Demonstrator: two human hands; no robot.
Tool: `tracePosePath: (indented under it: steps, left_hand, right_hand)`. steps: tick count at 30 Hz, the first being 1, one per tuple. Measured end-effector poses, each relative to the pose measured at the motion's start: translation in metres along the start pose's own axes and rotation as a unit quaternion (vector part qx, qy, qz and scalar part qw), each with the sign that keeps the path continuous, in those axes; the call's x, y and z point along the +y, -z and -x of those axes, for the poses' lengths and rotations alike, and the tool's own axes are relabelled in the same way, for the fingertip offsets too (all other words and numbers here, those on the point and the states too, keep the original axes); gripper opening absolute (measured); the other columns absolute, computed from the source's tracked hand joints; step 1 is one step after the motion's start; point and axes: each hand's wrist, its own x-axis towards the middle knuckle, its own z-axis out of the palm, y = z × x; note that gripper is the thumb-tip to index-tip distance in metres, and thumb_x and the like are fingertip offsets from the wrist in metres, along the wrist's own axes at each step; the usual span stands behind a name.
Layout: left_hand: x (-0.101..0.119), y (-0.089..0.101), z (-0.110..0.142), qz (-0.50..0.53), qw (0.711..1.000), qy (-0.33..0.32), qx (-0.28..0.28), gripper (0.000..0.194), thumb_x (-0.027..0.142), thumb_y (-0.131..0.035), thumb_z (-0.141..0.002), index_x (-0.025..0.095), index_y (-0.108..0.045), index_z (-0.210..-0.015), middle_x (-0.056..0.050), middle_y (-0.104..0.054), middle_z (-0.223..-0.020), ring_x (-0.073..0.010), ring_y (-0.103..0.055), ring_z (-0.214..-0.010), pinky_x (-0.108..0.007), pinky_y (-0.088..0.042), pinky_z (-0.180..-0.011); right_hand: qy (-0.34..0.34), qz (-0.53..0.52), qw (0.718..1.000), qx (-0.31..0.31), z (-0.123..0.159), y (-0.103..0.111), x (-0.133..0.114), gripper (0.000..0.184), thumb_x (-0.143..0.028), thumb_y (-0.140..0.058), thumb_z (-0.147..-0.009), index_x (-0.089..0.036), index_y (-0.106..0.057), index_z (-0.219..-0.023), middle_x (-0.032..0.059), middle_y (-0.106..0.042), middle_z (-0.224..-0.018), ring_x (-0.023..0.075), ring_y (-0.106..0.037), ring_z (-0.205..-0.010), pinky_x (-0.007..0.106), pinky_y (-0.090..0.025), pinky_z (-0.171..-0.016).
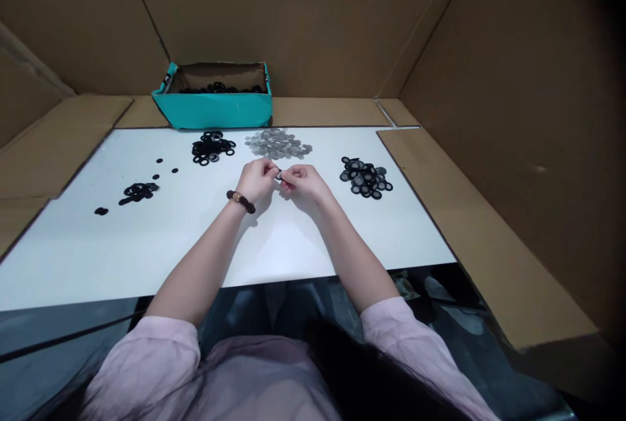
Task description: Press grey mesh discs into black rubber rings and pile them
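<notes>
Between my fingertips is a small black ring with a grey disc in it (279, 174). My left hand (257, 180) pinches its left side, and my right hand (302, 181) pinches its right side. Both hands are held close together over the white table (293, 238). Just beyond them lies a pile of grey mesh-like discs (278, 144). A heap of black rings (212, 147) sits to the far left of my left hand. On the right, a pile of black rings with grey centres (366, 178) lies apart from my right hand.
A teal box (215, 110) holding more black rings stands at the table's back edge. At left lie a small black pile (139, 192) and several loose black discs (101, 211). Cardboard walls (313, 23) enclose the back and sides.
</notes>
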Motion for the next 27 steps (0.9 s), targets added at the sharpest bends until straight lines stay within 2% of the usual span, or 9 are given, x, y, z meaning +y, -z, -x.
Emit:
tracePosePath:
  steps: [3,5,7,9,11,13,18,23,27]
  left_hand:
    - [-0.001,-0.007,0.001,0.031,0.999,0.024,0.019,0.013,0.023,-0.051,-0.075,0.016,-0.058,-0.066,-0.003,-0.062,-0.067,-0.0152,-0.054,-0.066,-0.027,-0.042,-0.066]
    - [-0.004,-0.008,0.000,0.056,0.998,0.037,0.012,0.014,0.025,-0.050,-0.076,0.016,-0.057,-0.066,-0.002,-0.060,-0.063,-0.0144,-0.052,-0.062,-0.026,-0.041,-0.062]
    - [-0.006,-0.003,-0.002,0.074,0.996,0.040,-0.036,0.015,0.027,-0.051,-0.074,0.016,-0.056,-0.064,-0.001,-0.057,-0.058,-0.0137,-0.050,-0.058,-0.025,-0.039,-0.056]
    - [-0.007,0.005,-0.003,0.080,0.989,0.037,-0.117,0.014,0.027,-0.054,-0.069,0.016,-0.057,-0.062,-0.001,-0.057,-0.057,-0.0132,-0.050,-0.056,-0.025,-0.038,-0.053]
    - [-0.006,0.013,-0.003,0.079,0.980,0.032,-0.181,0.012,0.027,-0.059,-0.065,0.016,-0.059,-0.061,-0.002,-0.059,-0.059,-0.0135,-0.052,-0.057,-0.025,-0.038,-0.053]
    - [-0.005,0.019,-0.004,0.083,0.975,0.033,-0.203,0.012,0.027,-0.061,-0.062,0.016,-0.061,-0.059,-0.003,-0.062,-0.062,-0.0137,-0.053,-0.059,-0.025,-0.039,-0.055]
    - [-0.007,0.020,-0.005,0.139,0.969,0.041,-0.201,0.012,0.025,-0.059,-0.064,0.016,-0.061,-0.057,0.000,-0.055,-0.054,-0.0114,-0.049,-0.054,-0.025,-0.040,-0.056]
    - [-0.008,0.016,-0.005,0.182,0.972,0.042,-0.140,0.013,0.023,-0.056,-0.062,0.015,-0.058,-0.052,0.001,-0.050,-0.048,-0.0103,-0.046,-0.051,-0.026,-0.039,-0.056]
    - [-0.005,0.008,-0.004,0.189,0.977,0.044,-0.093,0.015,0.023,-0.055,-0.063,0.015,-0.055,-0.050,0.001,-0.048,-0.047,-0.0094,-0.043,-0.050,-0.024,-0.035,-0.052]
  right_hand:
    - [-0.013,-0.043,0.999,0.024,-0.001,-0.006,0.004,0.026,-0.030,-0.071,-0.077,-0.015,-0.055,-0.062,0.0019,-0.058,-0.052,0.0109,-0.054,-0.046,0.024,-0.046,-0.047]
    - [-0.011,-0.048,0.998,0.035,-0.002,-0.008,0.006,0.027,-0.032,-0.065,-0.081,-0.016,-0.054,-0.063,0.0000,-0.055,-0.051,0.0097,-0.050,-0.045,0.023,-0.042,-0.046]
    - [0.020,-0.002,0.999,0.034,-0.002,-0.007,0.006,0.030,-0.031,-0.059,-0.085,-0.018,-0.049,-0.060,-0.0029,-0.049,-0.049,0.0086,-0.043,-0.044,0.023,-0.036,-0.046]
    - [0.066,0.097,0.993,0.008,-0.001,-0.002,0.003,0.033,-0.026,-0.055,-0.085,-0.019,-0.045,-0.055,-0.0039,-0.043,-0.049,0.0089,-0.039,-0.048,0.023,-0.033,-0.050]
    - [0.093,0.202,0.974,-0.038,0.001,0.002,-0.001,0.033,-0.022,-0.052,-0.084,-0.019,-0.044,-0.052,-0.0030,-0.043,-0.051,0.0103,-0.039,-0.053,0.024,-0.031,-0.055]
    - [0.103,0.265,0.956,-0.070,0.002,0.006,-0.005,0.030,-0.022,-0.049,-0.084,-0.018,-0.047,-0.054,-0.0022,-0.044,-0.054,0.0114,-0.039,-0.057,0.025,-0.030,-0.058]
    - [0.145,0.267,0.950,-0.071,0.005,0.009,-0.009,0.027,-0.028,-0.046,-0.085,-0.018,-0.047,-0.060,-0.0030,-0.042,-0.057,0.0111,-0.037,-0.059,0.025,-0.028,-0.059]
    - [0.159,0.220,0.961,-0.058,0.005,0.010,-0.009,0.029,-0.032,-0.048,-0.085,-0.018,-0.044,-0.060,-0.0042,-0.039,-0.057,0.0096,-0.035,-0.057,0.024,-0.027,-0.058]
    - [0.132,0.155,0.979,-0.028,0.002,0.004,-0.004,0.033,-0.033,-0.046,-0.088,-0.020,-0.040,-0.058,-0.0034,-0.040,-0.057,0.0102,-0.035,-0.055,0.024,-0.030,-0.057]
